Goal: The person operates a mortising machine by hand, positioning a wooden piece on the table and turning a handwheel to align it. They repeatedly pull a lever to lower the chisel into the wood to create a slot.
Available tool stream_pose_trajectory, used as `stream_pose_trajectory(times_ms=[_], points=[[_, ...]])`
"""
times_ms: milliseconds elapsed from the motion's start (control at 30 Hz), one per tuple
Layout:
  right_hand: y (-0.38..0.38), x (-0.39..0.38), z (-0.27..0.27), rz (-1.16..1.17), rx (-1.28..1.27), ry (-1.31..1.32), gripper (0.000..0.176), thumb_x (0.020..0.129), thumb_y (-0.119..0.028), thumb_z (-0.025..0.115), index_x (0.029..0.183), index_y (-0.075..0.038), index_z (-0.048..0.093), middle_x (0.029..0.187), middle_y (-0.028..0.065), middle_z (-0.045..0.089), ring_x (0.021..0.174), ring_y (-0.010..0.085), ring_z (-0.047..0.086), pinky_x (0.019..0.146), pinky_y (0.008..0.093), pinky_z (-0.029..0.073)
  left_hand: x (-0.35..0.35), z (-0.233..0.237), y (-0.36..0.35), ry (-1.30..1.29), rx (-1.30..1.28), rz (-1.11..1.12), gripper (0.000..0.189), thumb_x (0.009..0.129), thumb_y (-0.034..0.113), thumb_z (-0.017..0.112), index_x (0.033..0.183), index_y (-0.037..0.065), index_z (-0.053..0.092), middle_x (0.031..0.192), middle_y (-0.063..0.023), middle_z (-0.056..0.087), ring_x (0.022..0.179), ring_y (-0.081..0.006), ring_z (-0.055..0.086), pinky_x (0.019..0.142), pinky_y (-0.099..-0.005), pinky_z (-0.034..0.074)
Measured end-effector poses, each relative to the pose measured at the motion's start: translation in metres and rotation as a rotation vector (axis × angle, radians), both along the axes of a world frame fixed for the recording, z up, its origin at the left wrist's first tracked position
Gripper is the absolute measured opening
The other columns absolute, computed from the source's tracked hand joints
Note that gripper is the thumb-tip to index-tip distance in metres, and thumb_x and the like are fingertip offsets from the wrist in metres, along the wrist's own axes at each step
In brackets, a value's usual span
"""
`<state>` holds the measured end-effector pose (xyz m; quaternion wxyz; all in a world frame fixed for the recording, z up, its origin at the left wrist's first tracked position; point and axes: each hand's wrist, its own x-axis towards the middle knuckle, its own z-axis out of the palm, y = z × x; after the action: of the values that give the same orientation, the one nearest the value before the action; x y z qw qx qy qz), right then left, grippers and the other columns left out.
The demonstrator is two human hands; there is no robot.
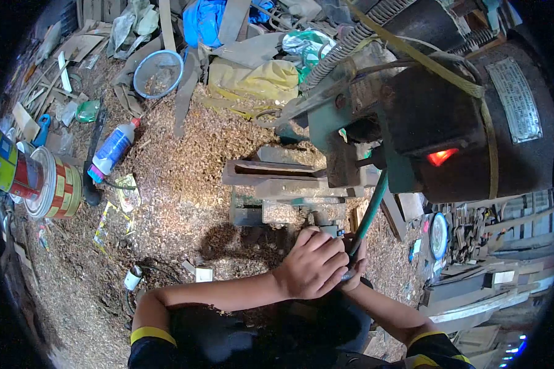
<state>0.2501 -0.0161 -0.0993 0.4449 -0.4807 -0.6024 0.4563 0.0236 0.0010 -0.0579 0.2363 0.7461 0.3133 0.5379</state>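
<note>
A machine with a dark motor housing (434, 104) fills the upper right, and a green lever (373, 212) slants down from it. My right hand (358, 265) is closed round the dark lower end of this lever. Beside it on the left, my left hand (314, 261) is closed with its back to the camera; what its fingers hold is hidden. Just above my hands is the machine's bed with a metal block (280, 211), dusted with wood shavings. A long slotted piece (271, 173) lies above that block.
Wood shavings (185, 184) cover the floor. At the left are a white and blue bottle (114, 146) and a paint bucket (68, 192). A blue-rimmed basket (158, 75) and a yellow sack (255, 80) lie at the back. Stacked wood (474, 295) stands at the right.
</note>
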Motion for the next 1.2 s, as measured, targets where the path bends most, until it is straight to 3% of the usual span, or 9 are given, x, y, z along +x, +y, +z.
stream_pose_trajectory(times_ms=[367,533,667,800,867,933,967,1067,1200], points=[[0.01,0.037,-0.064,-0.212,-0.141,0.095,0.06,0.113,-0.056,0.027,0.139,-0.007,0.05,0.113,0.0075,0.054,0.106,0.0206,0.051,0.099,0.0396,0.043,0.004,-0.002,-0.002,-0.041,0.072,0.033,0.014,0.093,0.023,0.067,0.092,0.009,0.065,0.102,-0.01,0.058,0.1,-0.0317,0.054,0.094,-0.0499,0.04],[0.013,-0.021,-0.013,-0.403,-0.01,0.073,0.048,0.116,-0.049,0.034,0.137,-0.009,0.052,0.109,0.0028,0.052,0.099,0.0172,0.051,0.092,0.035,0.046,0.014,-0.014,-0.004,-0.078,0.034,0.046,0.019,0.099,0.023,0.061,0.089,0.007,0.063,0.097,-0.0087,0.057,0.095,-0.0295,0.052,0.089,-0.044,0.037],[0.042,0.009,-0.074,-0.388,0.194,-0.583,0.076,0.113,-0.058,0.014,0.144,0.001,0.051,0.131,0.024,0.057,0.125,0.0394,0.055,0.113,0.0497,0.039,0.02,-0.014,-0.002,-0.093,0.086,0.012,0.034,0.109,0.031,0.049,0.084,0.009,0.06,0.09,-0.0068,0.054,0.092,-0.0258,0.046,0.087,-0.0404,0.034],[0.039,-0.001,-0.053,-0.345,0.193,-0.501,0.067,0.115,-0.05,0.02,0.146,0.0,0.052,0.131,0.0271,0.058,0.123,0.0451,0.057,0.109,0.0539,0.042,0.015,-0.002,-0.006,0.045,0.083,0.005,0.033,0.109,0.031,0.048,0.092,0.007,0.062,0.095,-0.0073,0.054,0.096,-0.0282,0.048,0.092,-0.0424,0.036],[0.038,-0.018,-0.053,-0.23,0.127,0.159,0.063,0.117,-0.048,0.02,0.142,-0.003,0.055,0.123,0.0171,0.066,0.116,0.0293,0.064,0.106,0.0453,0.049,0.016,-0.004,-0.005,0.137,0.149,0.043,0.032,0.109,0.032,0.05,0.095,0.006,0.062,0.099,-0.0089,0.056,0.101,-0.0294,0.049,0.096,-0.0434,0.038],[0.033,-0.014,-0.036,-0.112,-0.101,0.276,0.065,0.116,-0.052,0.024,0.147,-0.003,0.053,0.136,0.0227,0.059,0.126,0.0379,0.059,0.113,0.0499,0.042,0.015,-0.008,-0.003,0.273,0.126,0.066,0.033,0.109,0.032,0.051,0.1,0.003,0.065,0.104,-0.0118,0.056,0.108,-0.0307,0.048,0.1,-0.0428,0.039],[0.032,-0.009,-0.028,-0.134,0.099,-0.161,0.064,0.117,-0.052,0.019,0.145,-0.003,0.051,0.128,0.0126,0.067,0.115,0.0261,0.065,0.107,0.0444,0.051,0.011,-0.003,-0.006,0.351,0.121,0.059,0.033,0.109,0.031,0.052,0.1,0.003,0.065,0.105,-0.0115,0.056,0.108,-0.0308,0.048,0.099,-0.0429,0.039],[0.039,-0.02,-0.03,-0.048,0.234,0.163,0.069,0.117,-0.053,0.021,0.165,-0.005,0.033,0.132,0.019,0.062,0.119,0.0316,0.06,0.108,0.0464,0.047,0.001,0.02,-0.017,0.43,0.138,0.012,0.027,0.108,0.027,0.055,0.101,0.004,0.067,0.106,-0.0103,0.056,0.107,-0.0307,0.049,0.096,-0.0438,0.039],[0.045,-0.002,-0.036,-0.113,0.27,-0.094,0.066,0.117,-0.046,0.027,0.169,-0.006,0.022,0.143,0.0258,0.05,0.133,0.0393,0.049,0.116,0.0468,0.038,0.004,0.026,-0.016,0.479,0.121,0.009,0.02,0.104,0.022,0.059,0.098,0.005,0.068,0.103,-0.0095,0.056,0.105,-0.0297,0.05,0.092,-0.0451,0.038]])
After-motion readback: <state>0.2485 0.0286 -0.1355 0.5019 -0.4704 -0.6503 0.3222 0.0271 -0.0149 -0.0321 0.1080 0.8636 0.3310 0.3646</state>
